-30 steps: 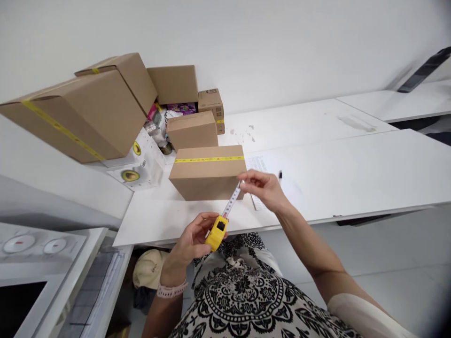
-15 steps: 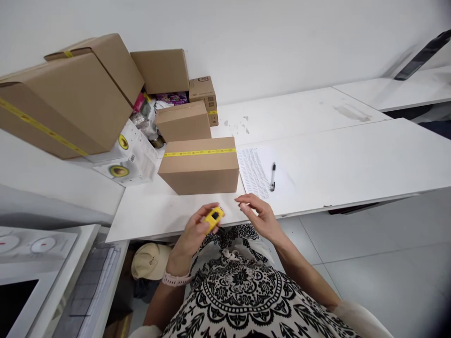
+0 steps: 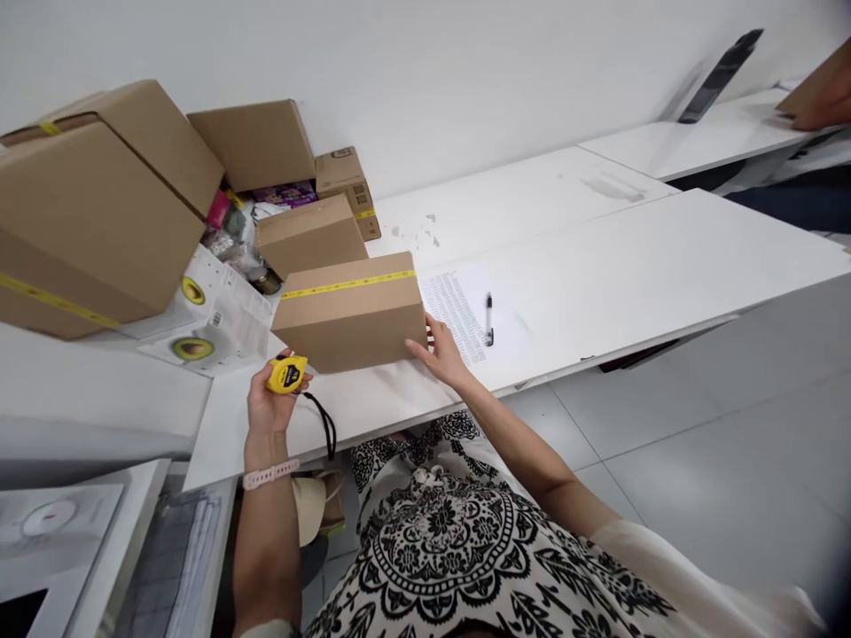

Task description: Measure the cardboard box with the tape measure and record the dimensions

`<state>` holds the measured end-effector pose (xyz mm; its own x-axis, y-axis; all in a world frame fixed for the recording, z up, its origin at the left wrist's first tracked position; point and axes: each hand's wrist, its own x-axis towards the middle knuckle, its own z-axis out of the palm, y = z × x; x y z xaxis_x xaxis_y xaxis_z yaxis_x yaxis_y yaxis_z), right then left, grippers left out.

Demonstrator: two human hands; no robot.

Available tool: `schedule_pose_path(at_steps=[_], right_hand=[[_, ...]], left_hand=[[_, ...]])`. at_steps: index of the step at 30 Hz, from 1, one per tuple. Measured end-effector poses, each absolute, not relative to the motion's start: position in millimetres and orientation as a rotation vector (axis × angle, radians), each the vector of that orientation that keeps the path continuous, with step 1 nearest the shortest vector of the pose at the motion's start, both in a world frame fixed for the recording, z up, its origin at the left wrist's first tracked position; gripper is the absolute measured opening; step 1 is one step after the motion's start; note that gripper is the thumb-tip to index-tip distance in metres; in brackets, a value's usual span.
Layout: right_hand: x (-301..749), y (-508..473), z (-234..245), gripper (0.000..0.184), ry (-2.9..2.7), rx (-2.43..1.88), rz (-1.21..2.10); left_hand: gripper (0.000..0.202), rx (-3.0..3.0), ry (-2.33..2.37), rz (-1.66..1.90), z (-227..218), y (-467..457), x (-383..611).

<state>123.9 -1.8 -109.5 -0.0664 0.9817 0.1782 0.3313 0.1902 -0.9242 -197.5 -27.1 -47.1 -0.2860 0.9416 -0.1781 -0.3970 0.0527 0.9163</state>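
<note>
A yellow tape measure [image 3: 286, 375] with a black label is gripped in my left hand [image 3: 264, 400], by the front left corner of a closed cardboard box [image 3: 352, 328]. Its black wrist strap [image 3: 327, 427] dangles over the table edge. I cannot make out any blade drawn from the case. At the box's front right corner is my right hand [image 3: 444, 356], its thumb against the front face and its fingers around the right side. Yellow tape runs along the top of the box. Right of it lie a printed sheet [image 3: 458, 306] and a pen [image 3: 489, 319].
The white table [image 3: 598, 275] extends right. Behind the box stand a smaller carton [image 3: 309, 239] and other cartons. Large boxes [image 3: 93, 213] rest on white boxes with avocado pictures [image 3: 206, 332] at left. Part of another person [image 3: 824, 97] shows at far right.
My left hand has carried the tape measure left and up to the box's left corner. My right hand has reached forward onto the box's right corner. The view has shifted right.
</note>
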Motion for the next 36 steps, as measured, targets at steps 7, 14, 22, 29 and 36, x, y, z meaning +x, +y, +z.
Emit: schedule_pose_path(at_steps=[7, 14, 22, 29, 36], right_hand=[[129, 27, -61, 0.066, -1.578, -1.401, 0.816], [163, 60, -57, 0.042, -1.618, -1.170, 1.190], [148, 118, -35, 0.039, -1.442, -1.314, 1.270], [210, 116, -62, 0.023, -1.607, -1.832, 0.730], [268, 82, -121, 0.028, -1.823, -2.300, 0.410]], left_hand=[[0.041, 0.725, 1.217, 1.568, -19, -37, -192], [0.041, 0.569, 1.300, 1.495, -17, -19, -178], [0.026, 0.643, 1.288, 1.545, 9, 41, -169], [0.024, 0.773, 1.324, 1.569, 6, 46, -167], [0.037, 1.018, 1.166, 1.283, -41, -2, -83]])
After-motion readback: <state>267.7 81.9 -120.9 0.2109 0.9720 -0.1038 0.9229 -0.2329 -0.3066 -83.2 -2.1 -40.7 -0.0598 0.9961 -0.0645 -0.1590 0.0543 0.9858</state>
